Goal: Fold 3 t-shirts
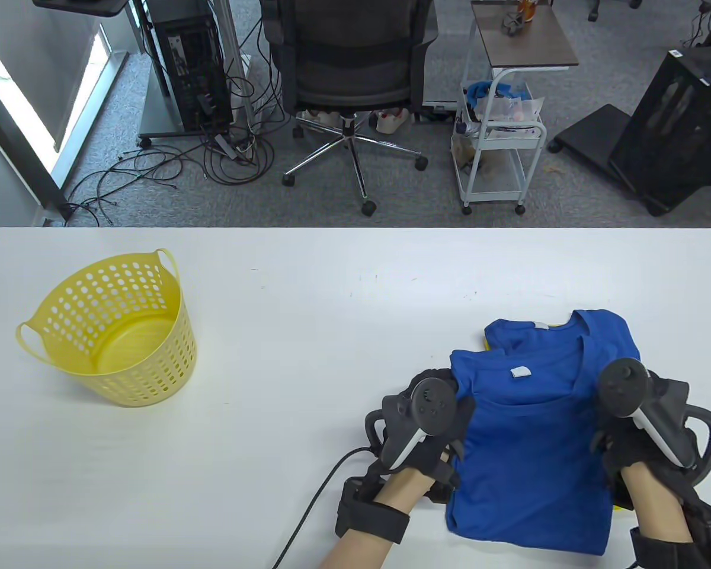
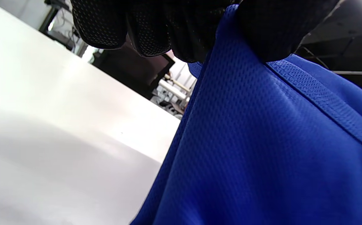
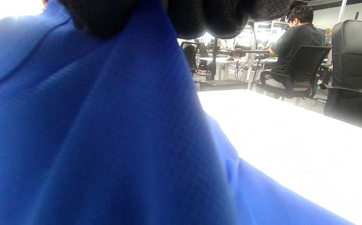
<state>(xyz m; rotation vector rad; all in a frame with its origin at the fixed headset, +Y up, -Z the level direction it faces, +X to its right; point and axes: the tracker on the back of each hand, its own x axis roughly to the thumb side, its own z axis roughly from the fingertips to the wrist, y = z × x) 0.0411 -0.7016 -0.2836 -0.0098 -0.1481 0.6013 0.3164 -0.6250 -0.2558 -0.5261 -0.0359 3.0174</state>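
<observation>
White table (image 1: pixel 332 308) fills the lower frame. Folded blue t-shirt (image 1: pixel 533 450) lies lower right, atop another blue shirt (image 1: pixel 598 332). Yellow basket (image 1: pixel 115 332) stands left. Left hand (image 1: pixel 423 427) and right hand (image 1: pixel 634 427) each pinch the top shirt's edges.

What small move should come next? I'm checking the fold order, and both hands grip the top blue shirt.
Probably lower it squarely onto the pile and let go. The left hand and right hand each pinch a side of the top shirt over another blue shirt.
</observation>
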